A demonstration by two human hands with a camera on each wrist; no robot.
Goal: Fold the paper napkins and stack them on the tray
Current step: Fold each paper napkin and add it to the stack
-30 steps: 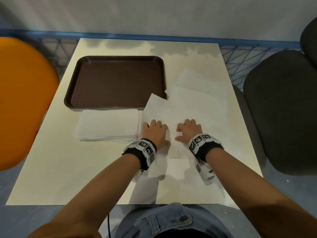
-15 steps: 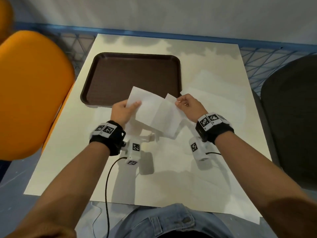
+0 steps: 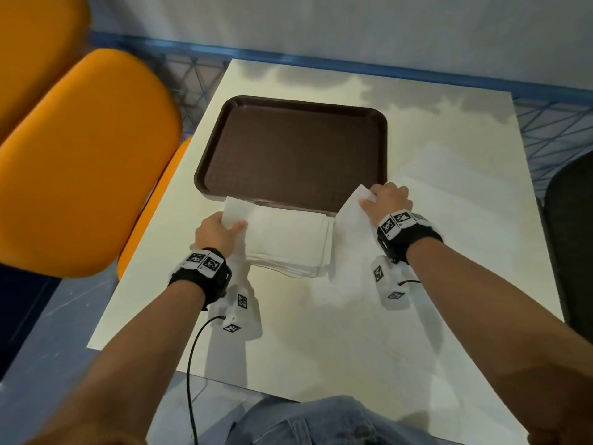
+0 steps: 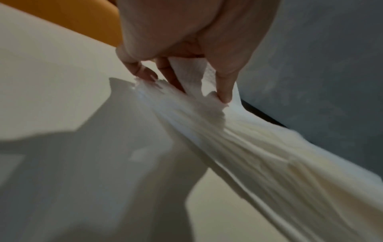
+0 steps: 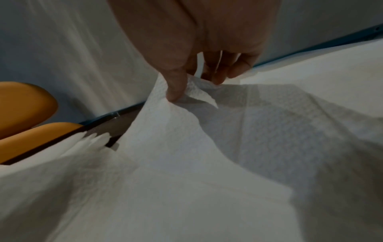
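Note:
The brown tray (image 3: 288,146) lies on the table with nothing on it. In front of it sits a stack of folded white napkins (image 3: 288,248). My left hand (image 3: 234,224) pinches the top napkin (image 3: 237,208) at the stack's left edge; in the left wrist view thumb and fingers (image 4: 145,73) grip that napkin (image 4: 190,77) above the stack (image 4: 259,155). My right hand (image 3: 369,200) pinches the raised corner of an unfolded sheet (image 3: 349,226) just right of the stack. The right wrist view shows the thumb (image 5: 176,88) on that embossed sheet (image 5: 228,139).
More unfolded napkins (image 3: 455,194) are spread on the table's right side. Orange chairs (image 3: 80,162) stand close on the left and a dark chair (image 3: 571,236) on the right. The cream table (image 3: 321,348) ends at a blue rail (image 3: 353,67) behind.
Both hands first pressed a napkin flat, then lifted it folded. Now the left hand holds it on the stack, and the right hand has moved right and taken a sheet's corner.

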